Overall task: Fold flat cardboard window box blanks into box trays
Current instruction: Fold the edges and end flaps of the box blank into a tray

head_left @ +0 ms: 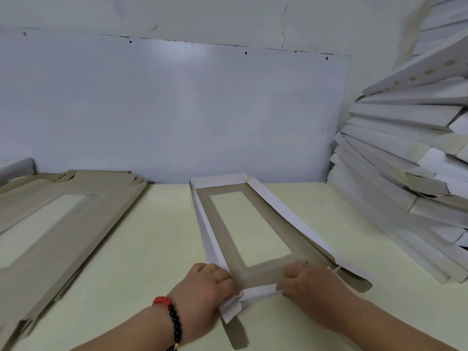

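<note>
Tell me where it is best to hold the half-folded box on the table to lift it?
Probably by the two long side walls of the box, one hand from each side. They stand upright already, whereas the near end flap, which the left hand and right hand work on, is loose.

Window box blank (220, 229) lies lengthwise on table centre, brown inside face up w/ long rectangular cut-out window; long side walls & far end wall folded up, white outer face showing; near end wall partly folded over, white, w/ corner tabs sticking out loose; stack of flat blanks (50, 224) to the left, brown side up, windows aligned; pile of folded trays (405, 173) at right, white, fanned & leaning.
</note>
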`<state>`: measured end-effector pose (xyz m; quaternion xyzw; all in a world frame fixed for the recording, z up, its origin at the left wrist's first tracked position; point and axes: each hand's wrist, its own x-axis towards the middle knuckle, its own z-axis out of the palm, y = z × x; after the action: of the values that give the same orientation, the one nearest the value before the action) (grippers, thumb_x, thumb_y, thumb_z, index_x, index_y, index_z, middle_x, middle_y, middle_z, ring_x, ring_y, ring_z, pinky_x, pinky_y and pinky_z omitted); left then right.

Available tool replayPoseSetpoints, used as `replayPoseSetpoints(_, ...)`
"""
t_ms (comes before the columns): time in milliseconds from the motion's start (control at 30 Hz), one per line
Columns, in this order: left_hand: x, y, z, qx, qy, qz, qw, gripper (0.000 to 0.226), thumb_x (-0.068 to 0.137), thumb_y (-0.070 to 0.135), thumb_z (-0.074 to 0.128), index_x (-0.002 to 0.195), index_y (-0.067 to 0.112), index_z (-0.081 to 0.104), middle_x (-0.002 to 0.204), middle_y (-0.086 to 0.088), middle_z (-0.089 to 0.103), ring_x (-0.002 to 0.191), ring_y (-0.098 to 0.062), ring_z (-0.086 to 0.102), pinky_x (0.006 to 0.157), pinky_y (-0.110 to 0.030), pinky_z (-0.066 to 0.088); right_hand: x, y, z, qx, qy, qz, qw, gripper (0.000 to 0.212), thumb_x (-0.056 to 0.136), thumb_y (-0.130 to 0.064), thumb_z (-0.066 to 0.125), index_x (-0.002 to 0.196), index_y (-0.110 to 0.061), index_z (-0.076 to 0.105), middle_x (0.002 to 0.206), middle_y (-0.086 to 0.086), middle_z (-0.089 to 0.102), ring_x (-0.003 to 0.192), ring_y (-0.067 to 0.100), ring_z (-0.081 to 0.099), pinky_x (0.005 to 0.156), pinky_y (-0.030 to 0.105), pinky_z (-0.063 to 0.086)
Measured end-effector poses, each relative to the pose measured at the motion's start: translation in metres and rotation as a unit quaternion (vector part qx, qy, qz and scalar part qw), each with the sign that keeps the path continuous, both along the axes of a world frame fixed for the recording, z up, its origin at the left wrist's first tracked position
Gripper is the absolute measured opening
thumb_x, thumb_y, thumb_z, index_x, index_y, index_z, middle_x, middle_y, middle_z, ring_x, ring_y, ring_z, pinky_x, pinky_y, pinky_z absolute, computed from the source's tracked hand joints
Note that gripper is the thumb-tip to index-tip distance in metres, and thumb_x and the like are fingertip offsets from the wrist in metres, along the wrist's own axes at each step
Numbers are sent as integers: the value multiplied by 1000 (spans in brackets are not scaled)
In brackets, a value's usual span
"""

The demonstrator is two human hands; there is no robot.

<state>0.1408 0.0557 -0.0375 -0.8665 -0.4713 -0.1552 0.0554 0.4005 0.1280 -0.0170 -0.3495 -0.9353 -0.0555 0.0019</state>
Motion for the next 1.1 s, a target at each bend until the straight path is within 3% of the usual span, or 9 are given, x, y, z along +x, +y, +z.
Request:
replayPoseSetpoints(133, 3, -1, 5, -31, -1, 18, 999, 15, 84, 24, 57, 96, 33, 60, 93, 17, 60, 86, -8, 59, 78, -17, 33, -19, -7, 2, -121, 49, 44, 991, 35, 91, -28, 49, 125, -30, 53, 126, -10, 49, 121, 9, 40, 102, 23, 31)
replayPoseSetpoints(233, 5, 2, 7, -49, 25, 34, 998, 26, 81, 17, 41, 102, 23, 55, 103, 6, 58, 96, -20, 55, 83, -25, 32, -37, -12, 12, -149, 53, 35, 987, 19, 82, -31, 55, 100, -28, 47, 112, -8, 49, 102, 13, 41, 90, 28, 36)
replayPoseSetpoints(333, 7, 4, 6, -46, 40, 51, 997, 23, 83, 13, 43, 103, 22, 48, 109, 3, 50, 103, -22, 48, 83, -28, 27, -51, -12, 19, -120, 20, 48, 991, 15, 84, -23, 55, 89, -28, 42, 104, -4, 48, 90, 13, 36, 81, 28, 34)
replayPoseSetpoints(500, 9, 7, 8, -58, 73, 68, 993, 23, 87, 16, 42, 108, 24, 47, 117, 4, 47, 108, -22, 45, 84, -30, 26, -54, -16, 11, -89, 14, 80, 993, 16, 79, -25, 58, 77, -23, 42, 103, 0, 53, 93, 20, 47, 85, 31, 39)
replayPoseSetpoints(633, 11, 10, 9, -73, 104, 67, 990, 23, 84, 11, 43, 103, 24, 48, 115, 4, 51, 111, -23, 44, 81, -31, 22, -44, -19, 11, -140, 48, 74, 986, 20, 74, -32, 64, 88, -21, 55, 116, -6, 55, 109, 16, 50, 94, 29, 40)
replayPoseSetpoints(767, 10, 10, 9, -83, 102, 62, 989, 24, 84, 10, 42, 100, 27, 47, 111, 7, 51, 109, -21, 42, 78, -30, 20, -38, -21, 21, -191, 54, 19, 980, 37, 79, -31, 62, 112, -29, 45, 112, -10, 54, 101, 16, 51, 84, 28, 41)
replayPoseSetpoints(900, 10, 10, 8, -87, 100, 67, 989, 19, 87, 13, 40, 101, 25, 46, 112, 6, 53, 109, -21, 42, 79, -32, 26, -32, -27, 27, -137, 18, 20, 990, 67, 87, -31, 54, 144, -39, 20, 121, -2, 59, 112, 22, 51, 95, 30, 37)
replayPoseSetpoints(1000, 9, 11, 8, -90, 92, 71, 989, 17, 89, 15, 41, 101, 25, 45, 111, 6, 54, 109, -21, 43, 82, -33, 28, -29, -33, 24, -64, -30, 80, 994, 50, 93, -31, 49, 140, -37, 35, 124, -3, 61, 112, 23, 53, 98, 30, 32)
replayPoseSetpoints(1100, 9, 11, 7, -82, 94, 64, 990, 18, 88, 15, 42, 100, 26, 47, 111, 7, 54, 108, -21, 44, 81, -33, 28, -23, -36, 17, -82, -65, 99, 990, 32, 95, -37, 47, 127, -36, 54, 120, -8, 58, 108, 21, 56, 96, 31, 38)
